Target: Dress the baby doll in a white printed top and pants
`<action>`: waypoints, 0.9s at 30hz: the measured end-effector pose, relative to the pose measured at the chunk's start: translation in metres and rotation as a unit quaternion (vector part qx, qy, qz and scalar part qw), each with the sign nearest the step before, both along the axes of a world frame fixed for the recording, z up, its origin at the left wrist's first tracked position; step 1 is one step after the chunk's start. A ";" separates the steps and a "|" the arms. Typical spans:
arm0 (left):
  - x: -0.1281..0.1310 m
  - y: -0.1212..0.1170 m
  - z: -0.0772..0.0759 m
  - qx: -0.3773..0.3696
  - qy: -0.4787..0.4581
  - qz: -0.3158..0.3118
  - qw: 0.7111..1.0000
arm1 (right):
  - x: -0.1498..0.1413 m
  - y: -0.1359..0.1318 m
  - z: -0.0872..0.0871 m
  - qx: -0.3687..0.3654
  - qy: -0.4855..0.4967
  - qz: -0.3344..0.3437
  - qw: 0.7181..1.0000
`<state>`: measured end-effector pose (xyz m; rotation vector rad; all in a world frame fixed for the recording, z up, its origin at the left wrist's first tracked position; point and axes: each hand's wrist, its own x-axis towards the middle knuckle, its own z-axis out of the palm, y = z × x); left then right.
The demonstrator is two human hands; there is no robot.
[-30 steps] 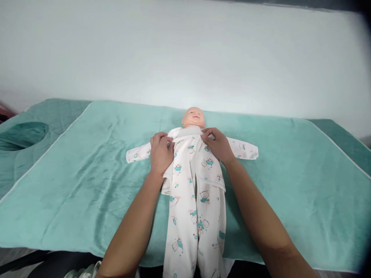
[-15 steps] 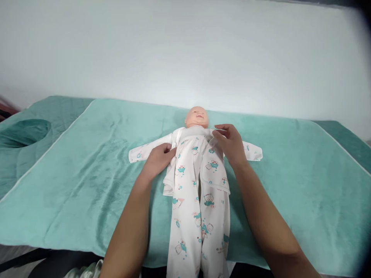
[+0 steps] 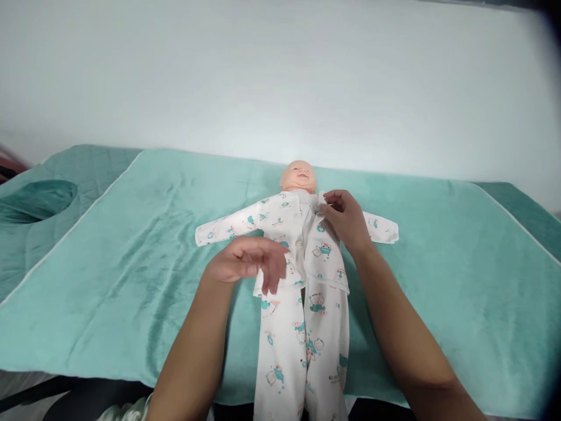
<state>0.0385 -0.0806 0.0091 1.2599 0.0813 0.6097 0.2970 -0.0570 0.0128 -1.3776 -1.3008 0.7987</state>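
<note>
A baby doll lies on its back, head toward the wall, dressed in a white printed baby jacket and matching trousers. My left hand is over the jacket's left panel with its fingers apart and slightly blurred, holding nothing. At the right of the collar, my right hand pinches the edge of the jacket's right panel between thumb and fingers. Both panels cover the doll's chest, and the front edges meet near the middle. The sleeves stretch out to either side.
A green plush cover spreads under the doll across the padded table, with a round hole at the far left. The pale wall rises behind the table's back edge.
The jacket's left panel, folded outward before, now lies across the doll's chest. My left hand has let go of it and opened. My right hand stays near the collar.
</note>
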 end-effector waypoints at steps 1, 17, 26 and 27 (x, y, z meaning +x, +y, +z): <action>0.000 0.001 -0.001 -0.013 -0.025 0.054 0.998 | -0.003 -0.002 0.002 0.012 0.022 0.007 1.000; 0.003 0.009 -0.002 -0.073 -0.047 0.208 0.974 | 0.001 -0.061 0.066 0.040 -0.229 0.119 0.965; 0.004 0.011 -0.006 -0.076 -0.016 0.218 0.973 | -0.010 -0.067 0.066 0.141 -0.279 0.176 0.933; 0.004 0.011 -0.006 -0.074 -0.016 0.215 0.974 | -0.013 -0.064 0.060 0.153 -0.310 0.180 0.921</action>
